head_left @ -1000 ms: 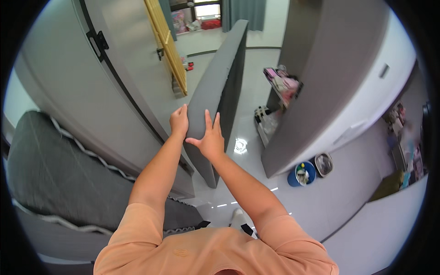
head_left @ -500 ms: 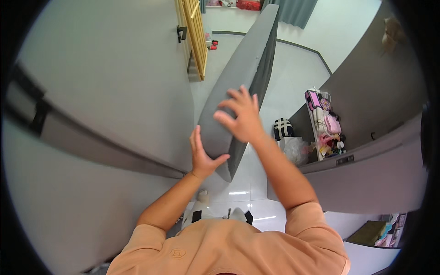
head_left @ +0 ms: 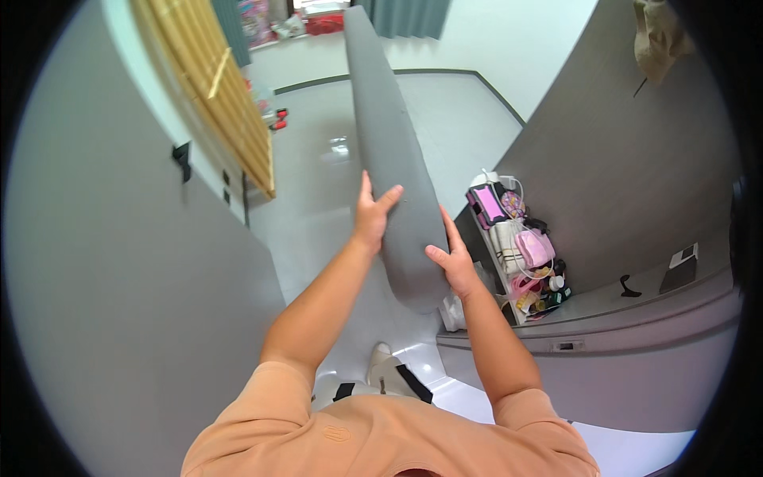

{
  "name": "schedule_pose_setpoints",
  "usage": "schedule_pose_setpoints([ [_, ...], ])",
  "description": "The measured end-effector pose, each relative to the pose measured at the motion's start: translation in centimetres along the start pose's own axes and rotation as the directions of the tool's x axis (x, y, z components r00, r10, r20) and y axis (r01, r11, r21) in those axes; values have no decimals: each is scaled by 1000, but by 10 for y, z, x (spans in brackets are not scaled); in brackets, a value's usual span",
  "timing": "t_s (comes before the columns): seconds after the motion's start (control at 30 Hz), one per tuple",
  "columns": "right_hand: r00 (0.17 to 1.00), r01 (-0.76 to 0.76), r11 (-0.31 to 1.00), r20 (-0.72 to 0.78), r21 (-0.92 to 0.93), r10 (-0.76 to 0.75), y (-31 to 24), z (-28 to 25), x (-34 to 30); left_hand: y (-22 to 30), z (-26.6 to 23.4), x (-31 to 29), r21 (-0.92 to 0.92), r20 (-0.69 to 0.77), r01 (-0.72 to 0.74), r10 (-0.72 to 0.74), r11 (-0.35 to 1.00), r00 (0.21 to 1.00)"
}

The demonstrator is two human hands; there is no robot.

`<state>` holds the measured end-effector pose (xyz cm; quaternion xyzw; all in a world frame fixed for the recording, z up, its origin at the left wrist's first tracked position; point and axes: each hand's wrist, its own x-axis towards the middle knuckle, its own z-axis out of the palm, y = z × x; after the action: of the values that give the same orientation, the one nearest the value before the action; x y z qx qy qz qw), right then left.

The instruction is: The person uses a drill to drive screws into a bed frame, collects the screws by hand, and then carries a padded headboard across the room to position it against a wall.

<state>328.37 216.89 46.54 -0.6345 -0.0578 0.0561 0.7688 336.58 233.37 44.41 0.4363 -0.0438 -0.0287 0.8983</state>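
Note:
A long grey mattress [head_left: 397, 143] with a rounded near end stands on its narrow side in front of me, stretching away toward the far wall. My left hand [head_left: 375, 215] presses on its left face, thumb lying over the upper edge. Against the right face rests my right hand [head_left: 457, 258], a little nearer to me, with its thumb also on the top edge. Between them the two hands hold the mattress near its close end. Its lower edge and its far underside are hidden.
On the left is a grey door [head_left: 151, 278] with a black handle [head_left: 183, 161]. Behind it leans a slatted wooden frame [head_left: 218, 87]. To the right, a crowded shelf holds a pink pouch [head_left: 534, 248] beside a dark grey panel [head_left: 588, 159]. Green curtains [head_left: 413, 17] hang at the back.
My right hand has come down from above the mattress onto its right face. My left hand has moved farther along it. The mattress's far end now appears farther left, and my view has shifted.

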Motion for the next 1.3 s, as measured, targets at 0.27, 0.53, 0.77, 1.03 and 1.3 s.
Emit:
schedule_pose_setpoints([
  [0.27,899,53,907,-376,-418,-226,-13,-64,54,-16,36,161,136,124,127,-144,982,982],
  [0.53,331,-148,867,-850,-475,-409,3,-87,26,-65,33,327,450,48,91,-125,888,991],
  [0.77,2,-162,894,-906,-417,-423,16,-84,33,-48,48,368,236,161,207,-248,950,955],
  [1.03,126,-205,780,-807,-591,-578,8,-52,124,-50,52,467,192,354,156,-217,969,910],
  [1.3,22,-252,763,-792,-596,-611,15,-47,239,-70,67,589,146,483,156,-208,977,850],
])
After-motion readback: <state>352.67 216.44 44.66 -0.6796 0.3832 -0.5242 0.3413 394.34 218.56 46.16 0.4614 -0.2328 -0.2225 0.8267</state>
